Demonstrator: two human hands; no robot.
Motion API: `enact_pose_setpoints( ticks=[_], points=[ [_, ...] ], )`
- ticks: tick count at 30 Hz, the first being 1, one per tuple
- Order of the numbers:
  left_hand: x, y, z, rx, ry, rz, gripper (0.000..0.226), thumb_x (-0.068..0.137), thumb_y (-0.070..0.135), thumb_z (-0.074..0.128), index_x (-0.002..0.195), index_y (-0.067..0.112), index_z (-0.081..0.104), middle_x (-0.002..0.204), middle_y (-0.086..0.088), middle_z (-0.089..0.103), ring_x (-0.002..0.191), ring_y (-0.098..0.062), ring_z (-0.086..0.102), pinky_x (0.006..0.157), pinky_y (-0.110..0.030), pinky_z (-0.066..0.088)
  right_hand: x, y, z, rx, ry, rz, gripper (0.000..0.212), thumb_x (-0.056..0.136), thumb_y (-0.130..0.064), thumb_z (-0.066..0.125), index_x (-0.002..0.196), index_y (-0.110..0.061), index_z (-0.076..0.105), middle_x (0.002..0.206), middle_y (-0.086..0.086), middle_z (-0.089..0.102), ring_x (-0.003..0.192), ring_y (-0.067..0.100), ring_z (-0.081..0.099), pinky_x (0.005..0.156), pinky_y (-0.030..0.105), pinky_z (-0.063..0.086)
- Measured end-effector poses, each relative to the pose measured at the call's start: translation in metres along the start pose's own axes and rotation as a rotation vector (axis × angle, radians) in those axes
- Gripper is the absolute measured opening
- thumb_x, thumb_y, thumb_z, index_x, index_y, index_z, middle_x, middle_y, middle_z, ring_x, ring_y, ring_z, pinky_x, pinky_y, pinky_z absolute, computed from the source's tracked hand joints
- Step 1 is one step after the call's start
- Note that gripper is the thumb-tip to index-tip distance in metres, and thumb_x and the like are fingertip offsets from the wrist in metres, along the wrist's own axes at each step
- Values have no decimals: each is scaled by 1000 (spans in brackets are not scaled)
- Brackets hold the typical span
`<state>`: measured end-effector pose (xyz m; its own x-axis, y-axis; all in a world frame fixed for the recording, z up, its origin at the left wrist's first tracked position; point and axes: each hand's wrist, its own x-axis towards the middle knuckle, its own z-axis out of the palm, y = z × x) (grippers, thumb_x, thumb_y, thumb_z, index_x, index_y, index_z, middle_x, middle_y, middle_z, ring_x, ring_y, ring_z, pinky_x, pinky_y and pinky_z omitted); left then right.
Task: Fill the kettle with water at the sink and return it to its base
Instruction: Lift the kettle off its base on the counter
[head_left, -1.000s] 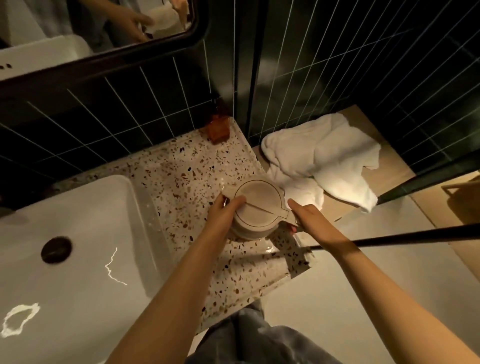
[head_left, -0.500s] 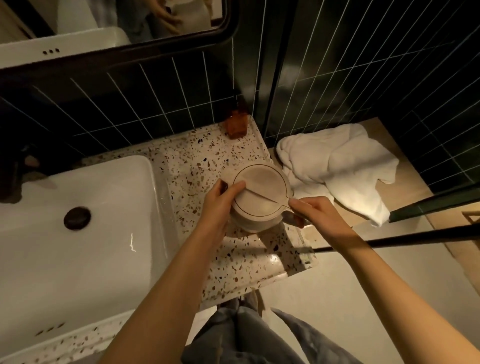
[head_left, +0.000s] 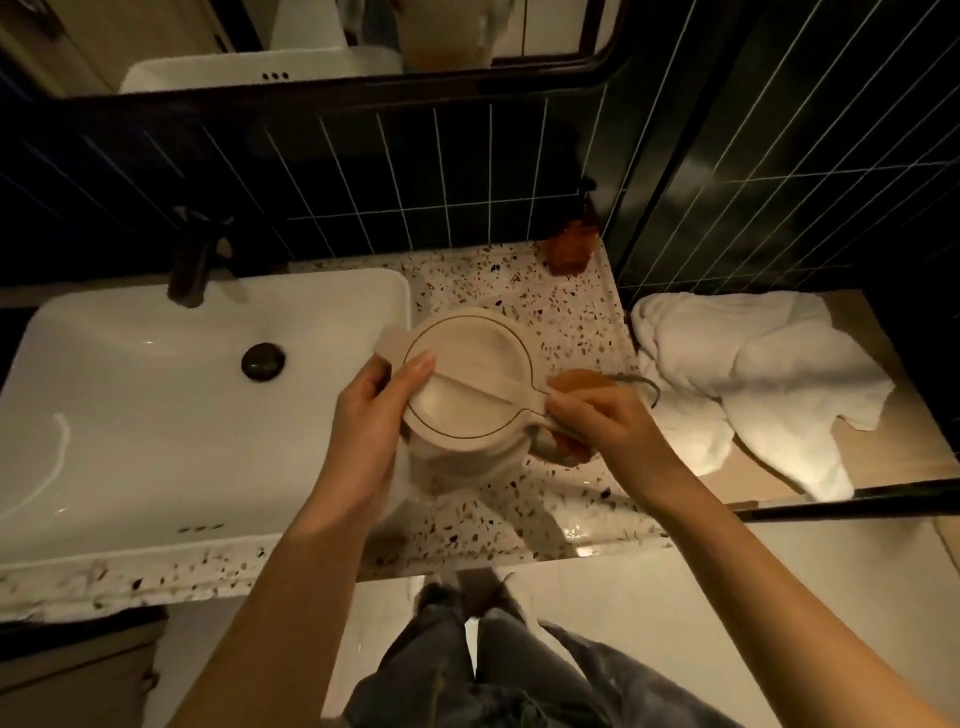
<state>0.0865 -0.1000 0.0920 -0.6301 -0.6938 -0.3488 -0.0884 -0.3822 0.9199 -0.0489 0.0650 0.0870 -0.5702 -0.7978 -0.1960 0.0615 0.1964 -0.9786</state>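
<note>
A cream kettle (head_left: 470, 384) with a closed round lid is seen from above, lifted over the terrazzo counter (head_left: 561, 499) beside the white sink (head_left: 156, 415). My left hand (head_left: 371, 421) wraps its left side, thumb on the lid. My right hand (head_left: 605, 421) grips the handle at the kettle's right. Partly uncovered under my right hand lies the round orange-brown base (head_left: 576, 384), with its cord (head_left: 641, 384) trailing right. The dark tap (head_left: 192, 270) stands at the sink's back edge above the drain (head_left: 263, 361).
An amber bottle (head_left: 569, 254) stands at the counter's back right corner by the black tiled wall. A crumpled white towel (head_left: 753, 379) lies on a lower ledge to the right. A dark rail (head_left: 852, 499) crosses near the counter's right end. A mirror (head_left: 311, 36) hangs above.
The kettle has come up off its base and shifted left toward the sink, both hands still holding it. The base now shows beneath my right hand. The view has swung left, showing the tap.
</note>
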Motion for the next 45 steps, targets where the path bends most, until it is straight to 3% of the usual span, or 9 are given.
enact_pose_setpoints(
  ticks=[5,8,17,21,25,30,35,38,45],
  points=[
    [-12,0,-43,-20,59,-4,22,91,18,61,113,20,67,107,3,75,105,-13,67,92,-31,49,-10,5,47,-7,8,31,51,91,-19,52,59,19,46,52,10,43,46,10,39,50,15,34],
    [-16,-3,-69,-30,49,-25,21,90,18,62,110,23,69,109,2,75,109,-16,66,96,-34,47,-16,9,73,-41,23,24,47,88,-25,50,55,9,51,48,-3,48,46,5,42,51,13,37],
    [-20,-8,-128,20,-17,-98,27,89,21,65,115,25,66,108,6,74,103,-11,68,84,-25,49,-35,22,139,-41,133,19,53,79,-40,48,53,7,47,50,10,48,48,11,44,53,18,38],
    [-14,-10,-139,56,-56,-102,25,88,26,66,112,30,66,109,10,73,102,-5,67,83,-22,48,-35,30,151,-46,176,35,40,79,-39,48,50,-13,53,51,0,49,49,7,44,52,15,38],
    [-9,-9,-139,86,-101,-97,21,87,29,67,107,34,67,107,13,73,102,-4,66,86,-24,49,-36,36,149,-24,246,50,45,76,-43,52,60,-1,60,61,21,54,57,20,52,58,23,43],
    [-2,-10,-132,95,-94,-84,16,86,30,68,101,34,69,103,14,74,101,-5,66,88,-26,49,-33,43,134,-2,214,98,48,77,-50,61,78,-5,75,75,22,71,76,43,66,73,39,54],
    [4,-12,-129,69,-31,-97,18,86,29,69,104,28,70,102,7,75,100,-8,68,83,-24,49,-30,45,130,-38,210,144,66,77,-65,44,55,-10,71,62,10,71,58,16,64,68,10,46],
    [5,-11,-131,57,8,-88,17,85,27,71,102,23,69,102,3,75,100,-13,68,85,-27,51,-28,44,126,-4,104,128,83,72,-77,51,59,5,57,61,20,56,59,22,50,65,19,42],
    [9,-4,-130,69,52,-79,24,84,22,72,108,22,67,106,3,73,102,-11,67,90,-29,51,-28,45,123,108,-30,113,66,74,-66,60,72,0,60,79,33,53,74,43,50,75,40,38]
  ],
)
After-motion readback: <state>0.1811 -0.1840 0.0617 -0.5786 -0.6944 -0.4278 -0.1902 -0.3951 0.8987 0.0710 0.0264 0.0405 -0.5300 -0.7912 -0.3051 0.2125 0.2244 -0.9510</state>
